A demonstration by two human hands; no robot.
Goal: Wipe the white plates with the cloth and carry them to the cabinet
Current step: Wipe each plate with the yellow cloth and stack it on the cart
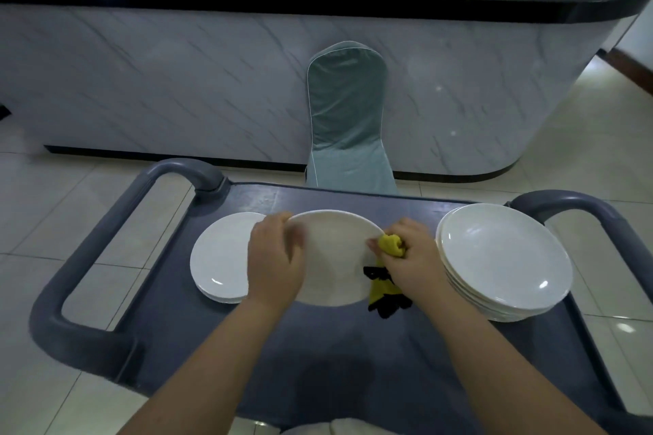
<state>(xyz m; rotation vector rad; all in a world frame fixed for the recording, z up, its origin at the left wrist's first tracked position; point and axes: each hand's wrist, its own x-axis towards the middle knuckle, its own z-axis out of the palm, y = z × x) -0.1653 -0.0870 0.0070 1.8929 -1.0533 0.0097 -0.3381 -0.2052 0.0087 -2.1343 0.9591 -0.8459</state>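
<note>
Two hands on one white plate (332,258), between two stacks on the cart (318,346).
Plate is round, smooth and glossy; cart top is matte grey-blue. Plate sits between a low pile (221,258) on the left and a taller stack (505,258) on the right. Left hand (274,258) grips its left rim, fingers curled. Right hand (410,261) clutches a bunched yellow-and-black cloth (390,245) against the right rim.

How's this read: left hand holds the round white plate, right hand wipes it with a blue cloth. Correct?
One error: head view shows the cloth is yellow and black, not blue. The left hand holds the round white plate, the right hand wipes it.
</note>
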